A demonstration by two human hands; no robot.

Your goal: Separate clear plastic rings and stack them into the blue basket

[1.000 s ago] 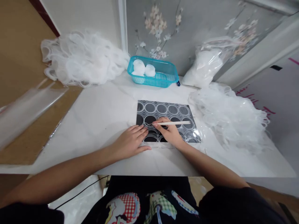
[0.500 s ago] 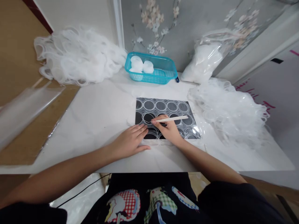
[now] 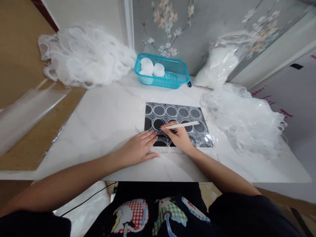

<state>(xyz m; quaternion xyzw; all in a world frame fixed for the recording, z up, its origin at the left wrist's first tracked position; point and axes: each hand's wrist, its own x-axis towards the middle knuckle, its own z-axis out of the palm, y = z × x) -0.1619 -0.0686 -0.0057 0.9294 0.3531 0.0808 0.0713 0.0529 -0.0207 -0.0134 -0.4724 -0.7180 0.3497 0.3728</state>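
Note:
A dark rectangular sheet (image 3: 183,112) printed with rows of pale rings lies flat on the white table. My right hand (image 3: 178,135) is closed around a slim white pen-like tool (image 3: 189,124), whose tip points at a ring in the middle row, toward the left. What kind of tip it has is too small to tell. Flat beside it, fingers stretched out, my left hand (image 3: 139,146) rests over the sheet's lower left edge and holds nothing. My right hand hides some of the middle and lower rings.
Behind the sheet stands a blue basket (image 3: 177,84) with several white round pieces. Heaps of translucent white ring-cut scraps lie at left (image 3: 86,57) and right (image 3: 247,120). A clear bag (image 3: 218,62) of white material leans at the back right. Clear plastic film (image 3: 32,112) lies far left.
The tool's tip has shifted slightly along the ring. The whole view has moved a little; my left hand stays flat on the sheet's edge.

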